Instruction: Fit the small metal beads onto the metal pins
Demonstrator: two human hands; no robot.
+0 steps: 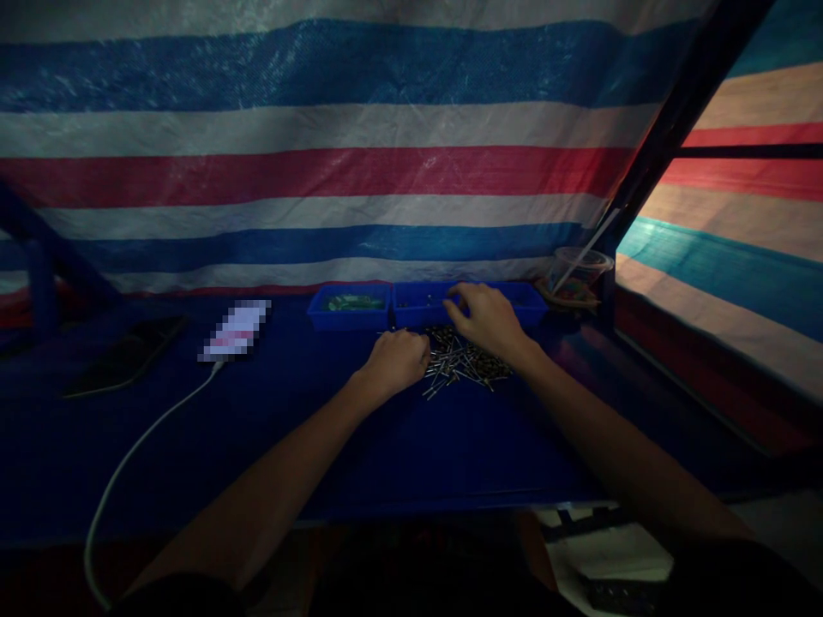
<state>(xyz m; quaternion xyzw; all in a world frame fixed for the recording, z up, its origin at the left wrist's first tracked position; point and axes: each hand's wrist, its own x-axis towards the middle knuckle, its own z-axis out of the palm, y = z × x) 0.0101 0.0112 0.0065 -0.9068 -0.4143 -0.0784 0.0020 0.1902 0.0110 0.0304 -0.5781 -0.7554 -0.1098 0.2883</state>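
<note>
Head view, left hand (pixel 397 360) fisted beside pins (pixel 466 364), right hand (pixel 487 320) over tray (pixel 417 315), grip unclear.

Clutter under the striped tarp (pixel 321 171)
A phone (pixel 237 329) on its white cable (pixel 129 454), a dark phone (pixel 125 356), a plastic cup (pixel 579 270).

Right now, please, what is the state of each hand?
Left hand: closed in a fist beside the metal pins; contents hidden.
Right hand: fingers bent at the blue tray; grip cannot be told.
</note>
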